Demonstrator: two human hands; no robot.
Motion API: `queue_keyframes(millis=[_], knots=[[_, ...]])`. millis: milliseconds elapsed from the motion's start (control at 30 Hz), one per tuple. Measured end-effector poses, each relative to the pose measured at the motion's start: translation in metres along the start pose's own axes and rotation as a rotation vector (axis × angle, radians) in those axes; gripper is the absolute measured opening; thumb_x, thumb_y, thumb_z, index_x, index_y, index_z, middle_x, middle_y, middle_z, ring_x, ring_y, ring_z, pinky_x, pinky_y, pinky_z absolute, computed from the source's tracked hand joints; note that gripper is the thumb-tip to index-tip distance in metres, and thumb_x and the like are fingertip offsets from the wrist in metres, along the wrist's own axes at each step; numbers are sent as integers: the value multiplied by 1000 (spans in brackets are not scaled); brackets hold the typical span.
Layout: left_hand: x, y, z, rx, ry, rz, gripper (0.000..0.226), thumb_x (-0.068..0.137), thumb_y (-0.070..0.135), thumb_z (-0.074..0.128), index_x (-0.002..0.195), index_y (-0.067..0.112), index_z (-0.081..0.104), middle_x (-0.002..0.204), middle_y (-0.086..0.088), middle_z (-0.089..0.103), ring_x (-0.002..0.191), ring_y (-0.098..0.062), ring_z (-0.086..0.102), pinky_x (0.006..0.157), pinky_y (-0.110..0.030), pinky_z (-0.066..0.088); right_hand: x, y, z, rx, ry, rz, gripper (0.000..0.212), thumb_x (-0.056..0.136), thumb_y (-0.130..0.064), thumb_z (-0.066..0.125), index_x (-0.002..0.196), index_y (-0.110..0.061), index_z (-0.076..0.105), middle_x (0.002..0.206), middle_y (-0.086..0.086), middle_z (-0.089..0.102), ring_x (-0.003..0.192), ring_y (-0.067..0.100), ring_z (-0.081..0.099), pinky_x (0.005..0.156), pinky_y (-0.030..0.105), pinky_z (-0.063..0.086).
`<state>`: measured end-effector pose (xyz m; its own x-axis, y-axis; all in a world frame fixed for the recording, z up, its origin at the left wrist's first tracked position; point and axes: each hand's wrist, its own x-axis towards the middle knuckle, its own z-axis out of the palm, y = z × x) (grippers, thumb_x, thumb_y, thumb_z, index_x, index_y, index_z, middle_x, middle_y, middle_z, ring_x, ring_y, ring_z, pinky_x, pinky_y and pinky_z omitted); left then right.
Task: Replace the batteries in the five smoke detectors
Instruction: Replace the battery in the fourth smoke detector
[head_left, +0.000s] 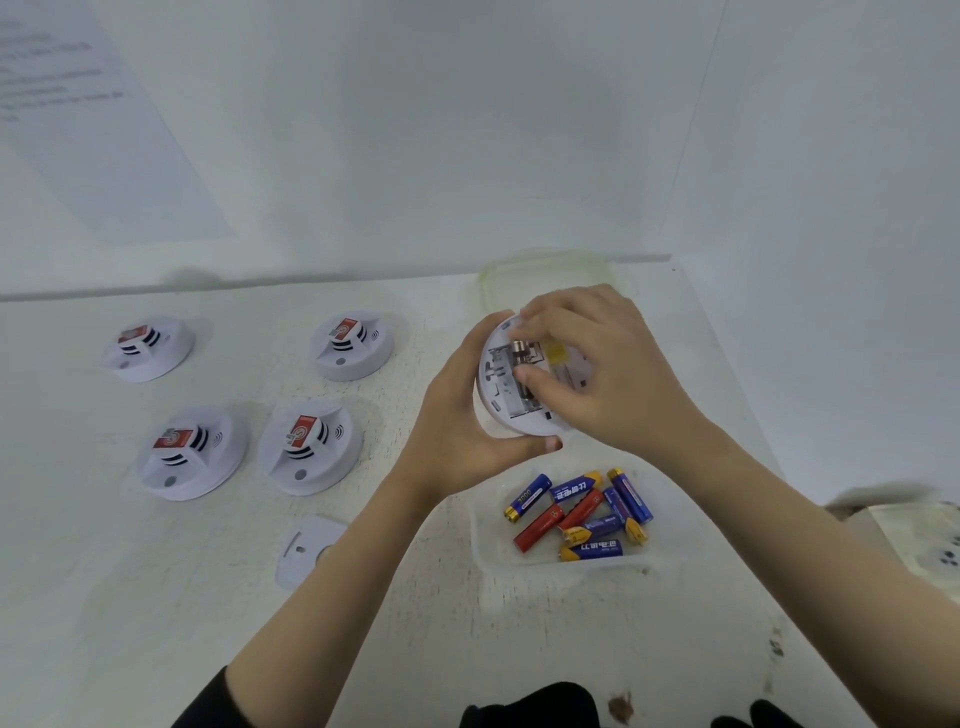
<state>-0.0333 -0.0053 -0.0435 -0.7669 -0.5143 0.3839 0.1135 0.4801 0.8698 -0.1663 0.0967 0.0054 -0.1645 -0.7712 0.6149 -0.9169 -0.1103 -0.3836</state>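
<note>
Black cloth of a sleeve is seen at the lower edge, on the left forearm, above a white table. Nearest on the table, a white round cover is laid flat, partly hidden by that forearm. To its right a clear tray is set, and in it blue and red batteries are heaped across one another.

Beyond the tray, an open detector is held off the table with its inside turned toward the camera. It is clasped at its left rim by the left grip, with the fingers curled behind it and the thumb under its lower edge. The right grip is set over the open inside, and a battery end of bare metal is pinched between its thumb and fingertips at the compartment. Whether that battery is seated cannot be told.

To the left, four closed units with red labels are stood in two rows: the near-left detector, near-right detector, far-left detector and far-right detector.

Behind the hands, a clear lid is seen at the table's far edge. On the wall at far left a sheet is fixed, its print blurred.
</note>
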Motion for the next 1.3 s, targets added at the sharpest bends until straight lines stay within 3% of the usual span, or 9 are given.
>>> queue_keyframes(millis=[100,233,333,533,767,900,1067,1200,1300], knots=[[-2,3,3,8,2,-7,97,57,3,90,138,13,36,131,1,54,123,-14,55,98,-26,47,-4,2,2,17,-36,51,33,79,-34,57,109,-23,64,115,-3,60,110,18,52,93,34,36],[-3,5,4,54,0,0,98,57,6,90,138,11,36,130,1,54,121,-10,55,96,-21,46,-10,1,4,197,-69,163,29,82,-31,58,110,-26,62,137,2,48,127,19,44,103,39,36],[-4,6,3,58,-6,2,98,57,5,90,139,9,36,131,1,54,120,-10,56,97,-22,47,-13,0,4,254,-76,177,25,82,-23,62,107,-21,65,136,6,51,127,17,46,101,35,42],[-8,7,2,70,-31,-1,100,57,8,91,140,9,36,133,3,53,123,-9,54,98,-18,44,-16,1,4,194,-127,142,21,84,-26,61,103,-20,68,137,6,51,121,23,52,95,43,46],[-7,11,1,58,-19,30,98,56,10,90,138,9,37,131,5,55,120,-8,56,96,-18,45,-18,0,5,139,-111,116,25,85,-26,56,106,-21,68,139,4,50,120,22,51,94,29,39],[-3,15,1,31,2,60,97,55,7,92,135,16,38,126,21,56,120,-7,56,95,-17,45,-12,-2,0,126,-92,64,27,85,-28,52,104,-19,69,135,5,54,117,23,53,95,32,43],[1,16,1,36,15,100,98,54,6,92,135,12,38,126,20,56,120,-10,56,96,-21,46,-6,-2,-2,90,-48,33,26,85,-30,51,98,-19,71,131,2,58,114,22,55,89,37,49],[0,14,1,45,13,99,97,56,13,90,137,6,37,127,10,57,120,-14,57,97,-26,47,-8,0,2,63,-29,31,23,86,-30,52,95,-19,71,131,2,58,114,23,55,88,37,49],[0,14,2,77,22,93,96,56,15,90,136,16,37,126,19,56,119,-9,57,96,-20,45,-8,0,4,82,-46,54,21,86,-28,55,97,-19,71,133,3,56,117,23,54,93,36,47]])
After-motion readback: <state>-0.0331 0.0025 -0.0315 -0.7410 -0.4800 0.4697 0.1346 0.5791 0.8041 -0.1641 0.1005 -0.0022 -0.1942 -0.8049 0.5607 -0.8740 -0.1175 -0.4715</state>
